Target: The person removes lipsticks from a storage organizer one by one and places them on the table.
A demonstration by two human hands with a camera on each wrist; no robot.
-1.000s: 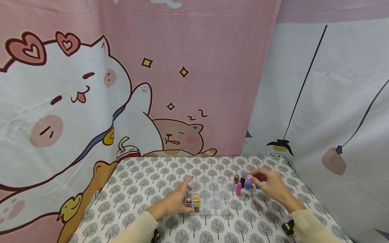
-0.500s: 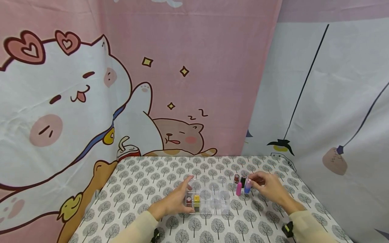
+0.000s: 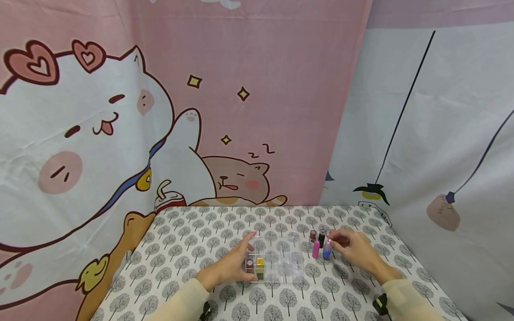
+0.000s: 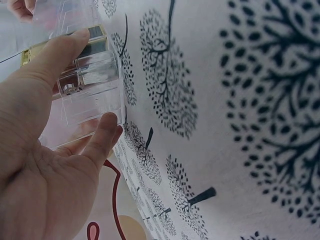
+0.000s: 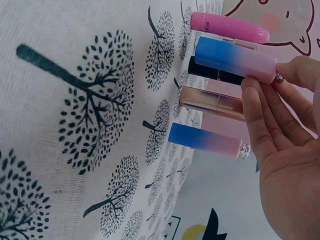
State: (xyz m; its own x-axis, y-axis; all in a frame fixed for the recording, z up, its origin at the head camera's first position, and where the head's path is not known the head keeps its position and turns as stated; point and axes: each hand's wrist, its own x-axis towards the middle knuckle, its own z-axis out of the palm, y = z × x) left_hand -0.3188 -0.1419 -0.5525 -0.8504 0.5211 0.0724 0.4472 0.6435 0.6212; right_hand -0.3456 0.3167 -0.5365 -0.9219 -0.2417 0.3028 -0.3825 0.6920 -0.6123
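My left hand (image 3: 230,263) grips the left end of a clear divided organizer (image 3: 284,258), thumb at the near side, fingers at the far side. In its left compartments stand a gold-capped lipstick (image 3: 260,263) and a dark red one (image 3: 250,266). Off to the right, my right hand (image 3: 357,249) pinches the pink top of a blue-to-pink lipstick tube (image 5: 230,56). Close by it stand a bright pink tube (image 3: 316,249), a black tube (image 3: 321,239) and a brown-capped tube (image 3: 312,236). In the right wrist view, a gold tube (image 5: 207,102) and a second blue-to-pink tube (image 5: 205,140) show too.
A white cloth with a tree print (image 3: 192,267) covers the table. Behind it hangs a pink and white cartoon curtain (image 3: 297,111). The organizer's right compartments show the cloth through them.
My right hand has brought the blue-to-pink tube slightly toward me, beside the bright pink tube. The second blue-to-pink tube has become hidden in the head view. My left hand stays in place.
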